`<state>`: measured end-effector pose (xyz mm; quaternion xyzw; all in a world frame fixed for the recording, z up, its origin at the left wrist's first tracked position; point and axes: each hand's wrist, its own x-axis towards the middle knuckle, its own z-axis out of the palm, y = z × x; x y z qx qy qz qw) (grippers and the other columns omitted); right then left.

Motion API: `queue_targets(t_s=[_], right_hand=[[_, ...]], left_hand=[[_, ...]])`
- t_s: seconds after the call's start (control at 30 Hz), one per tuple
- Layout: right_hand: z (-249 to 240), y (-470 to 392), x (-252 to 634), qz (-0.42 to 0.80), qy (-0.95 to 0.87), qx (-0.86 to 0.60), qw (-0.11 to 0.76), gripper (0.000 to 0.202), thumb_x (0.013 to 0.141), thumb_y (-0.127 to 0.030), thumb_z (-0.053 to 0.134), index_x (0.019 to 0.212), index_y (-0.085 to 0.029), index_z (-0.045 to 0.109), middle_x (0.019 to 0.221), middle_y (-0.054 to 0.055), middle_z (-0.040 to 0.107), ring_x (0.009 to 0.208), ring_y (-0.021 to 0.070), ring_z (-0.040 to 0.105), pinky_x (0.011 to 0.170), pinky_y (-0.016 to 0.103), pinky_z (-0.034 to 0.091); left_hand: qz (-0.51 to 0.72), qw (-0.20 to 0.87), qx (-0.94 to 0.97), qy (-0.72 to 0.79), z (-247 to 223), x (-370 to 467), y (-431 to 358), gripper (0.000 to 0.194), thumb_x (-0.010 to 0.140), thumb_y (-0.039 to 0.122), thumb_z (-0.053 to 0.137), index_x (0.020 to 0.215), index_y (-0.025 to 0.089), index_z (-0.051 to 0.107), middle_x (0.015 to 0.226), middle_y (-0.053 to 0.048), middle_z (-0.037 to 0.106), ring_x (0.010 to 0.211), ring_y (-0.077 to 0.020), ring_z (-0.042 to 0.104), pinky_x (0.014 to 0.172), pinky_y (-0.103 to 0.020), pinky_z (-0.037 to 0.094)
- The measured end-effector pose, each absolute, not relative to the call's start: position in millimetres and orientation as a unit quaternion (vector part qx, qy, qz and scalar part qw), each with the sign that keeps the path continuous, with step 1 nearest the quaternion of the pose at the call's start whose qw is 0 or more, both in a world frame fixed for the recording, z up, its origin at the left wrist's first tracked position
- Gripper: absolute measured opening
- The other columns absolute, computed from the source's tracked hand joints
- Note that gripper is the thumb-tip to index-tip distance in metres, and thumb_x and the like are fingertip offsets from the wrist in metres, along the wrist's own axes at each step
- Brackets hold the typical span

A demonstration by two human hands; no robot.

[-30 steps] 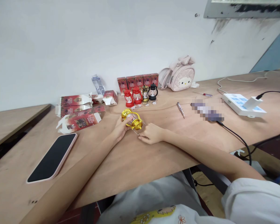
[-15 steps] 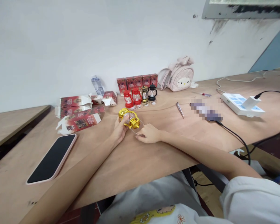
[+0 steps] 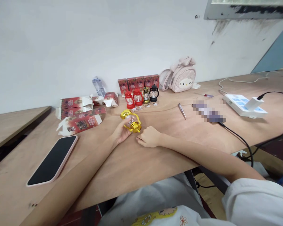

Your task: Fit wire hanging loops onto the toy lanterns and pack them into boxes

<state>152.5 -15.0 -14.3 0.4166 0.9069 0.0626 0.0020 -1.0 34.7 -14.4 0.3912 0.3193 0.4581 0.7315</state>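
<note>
My left hand is closed around a small gold toy lantern with a clear middle, held tilted above the table. The lantern's top points toward my right hand. The fingers of that hand are curled in a pinch at the lantern's thin wire handle, which is mostly hidden now. Behind them stand a red lantern, a second red lantern, a bronze-coloured lantern and a black lantern. Small tags lie in front of these.
Several red boxes line the wall beside a pink bag. Opened boxes and a clear bottle are at left, with a phone nearer. A screwdriver, a second phone and a white power strip lie at right.
The lantern has turned slightly and tilted in my left hand. My right hand has moved a little nearer and lower, and less of the wire handle shows.
</note>
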Motion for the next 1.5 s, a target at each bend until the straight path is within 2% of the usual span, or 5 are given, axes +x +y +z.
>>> queue_targets(t_s=[0.37, 0.9, 1.27, 1.37, 1.5], right_hand=[[-11.1, -12.0, 155.7, 0.02, 0.909, 0.416, -0.019, 0.042, 0.095, -0.032, 0.037, 0.08, -0.014, 0.072, 0.083, 0.012, 0.074, 0.075, 0.0201, 0.068, 0.062, 0.027, 0.038], [-11.4, -6.5, 148.7, -0.011, 0.893, 0.448, -0.044, 0.038, 0.094, -0.032, 0.036, 0.084, -0.015, 0.069, 0.089, 0.011, 0.073, 0.083, 0.022, 0.068, 0.069, 0.028, 0.042], [-29.6, -3.4, 156.2, -0.141, 0.787, 0.465, -0.379, 0.036, 0.097, -0.025, 0.025, 0.129, -0.01, 0.031, 0.076, 0.002, 0.067, 0.067, 0.0143, 0.063, 0.069, 0.024, 0.042], [-28.5, 1.6, 155.5, -0.232, 0.756, 0.449, -0.416, 0.037, 0.099, -0.034, 0.025, 0.129, -0.016, 0.037, 0.065, -0.003, 0.065, 0.065, 0.012, 0.063, 0.07, 0.022, 0.044], [-30.6, 8.7, 154.2, -0.342, 0.703, 0.447, -0.435, 0.034, 0.096, -0.044, 0.03, 0.111, -0.019, 0.048, 0.059, -0.005, 0.065, 0.041, 0.008, 0.051, 0.052, 0.018, 0.042]], left_hand=[[0.487, 0.722, 0.379, 0.312, -20.0, -0.2, 36.4, 0.023, 0.073, 0.029, 0.069, 0.091, 0.017, 0.061, 0.086, -0.002, 0.067, 0.081, -0.0147, 0.064, 0.078, -0.027, 0.053], [0.572, 0.678, 0.36, 0.288, -22.5, 2.9, 38.5, 0.029, 0.066, 0.033, 0.073, 0.086, 0.019, 0.058, 0.079, 0.004, 0.064, 0.072, -0.0092, 0.06, 0.068, -0.021, 0.051], [0.61, 0.654, 0.349, 0.28, -11.8, 3.5, 33.6, 0.018, 0.075, 0.035, 0.068, 0.074, 0.021, 0.056, 0.075, 0.003, 0.062, 0.072, -0.01, 0.059, 0.067, -0.019, 0.051], [0.606, 0.665, 0.349, 0.261, -14.0, 3.1, 34.0, 0.02, 0.071, 0.034, 0.073, 0.075, 0.02, 0.058, 0.075, 0.005, 0.063, 0.072, -0.0086, 0.06, 0.068, -0.019, 0.051], [0.599, 0.673, 0.35, 0.257, -18.1, 3.6, 34.7, 0.021, 0.069, 0.032, 0.074, 0.078, 0.019, 0.059, 0.075, 0.004, 0.065, 0.071, -0.0096, 0.061, 0.067, -0.02, 0.051]])
